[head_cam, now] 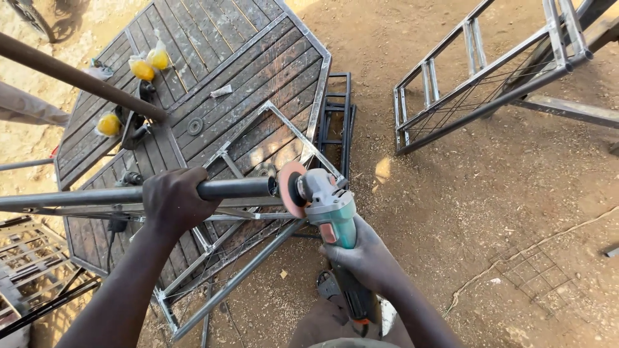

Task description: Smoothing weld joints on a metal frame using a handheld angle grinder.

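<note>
My left hand (173, 200) is wrapped around a dark round metal pipe (235, 189) that runs in from the left and ends near the middle. My right hand (364, 258) grips the body of a teal and grey angle grinder (329, 209). Its orange-pink disc (290, 188) stands right at the pipe's open end, touching or nearly touching it. The pipe lies above a steel angle frame (293, 132) resting on a dark wooden slatted table (219, 71).
Small yellow-filled plastic bags (148, 63) and a second grinder (135, 125) lie on the table. Another long pipe (77, 78) crosses the upper left. A welded steel frame with wire mesh (477, 77) stands upper right on sandy ground. A mesh piece (535, 274) lies lower right.
</note>
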